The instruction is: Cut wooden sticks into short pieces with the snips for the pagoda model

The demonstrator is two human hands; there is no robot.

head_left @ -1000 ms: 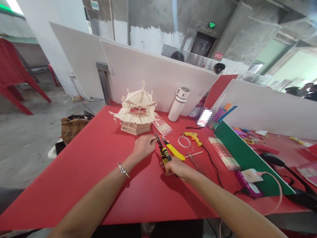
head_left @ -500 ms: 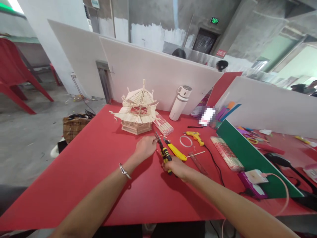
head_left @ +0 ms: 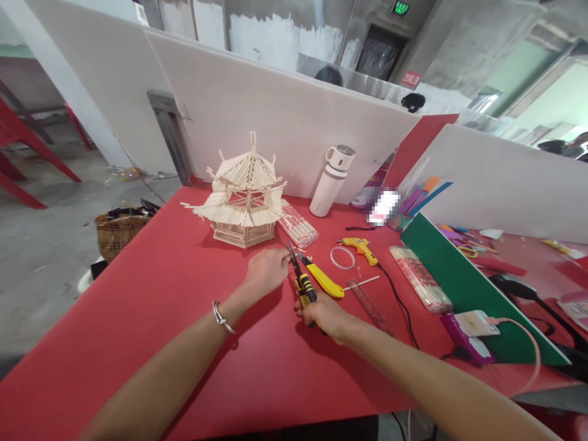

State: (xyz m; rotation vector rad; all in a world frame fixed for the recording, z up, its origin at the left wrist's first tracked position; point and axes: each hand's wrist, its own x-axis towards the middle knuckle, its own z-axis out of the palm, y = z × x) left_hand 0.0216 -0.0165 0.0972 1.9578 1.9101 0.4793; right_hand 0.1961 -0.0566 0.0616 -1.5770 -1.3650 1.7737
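- view tipped lower since the earlier frame, so the partition [head_left: 257, 110] sits higher in it; both hands keep nearly the same pose.
- right hand [head_left: 328, 315]: fingers wrapped around the handles of the black-and-yellow pliers [head_left: 304, 288].
- pliers: over the table [head_left: 151, 343], tips pointing away from the person, close to the left fingertips.
- left hand [head_left: 266, 269]: fingers drawn narrow beside the tips; whether they pinch something is too small to tell.
- just right of the pliers: a yellow cutter [head_left: 325, 280]; farther right, a glue gun [head_left: 361, 248].
- beyond the left hand: a pagoda model [head_left: 248, 205] made of sticks, upright on the table.
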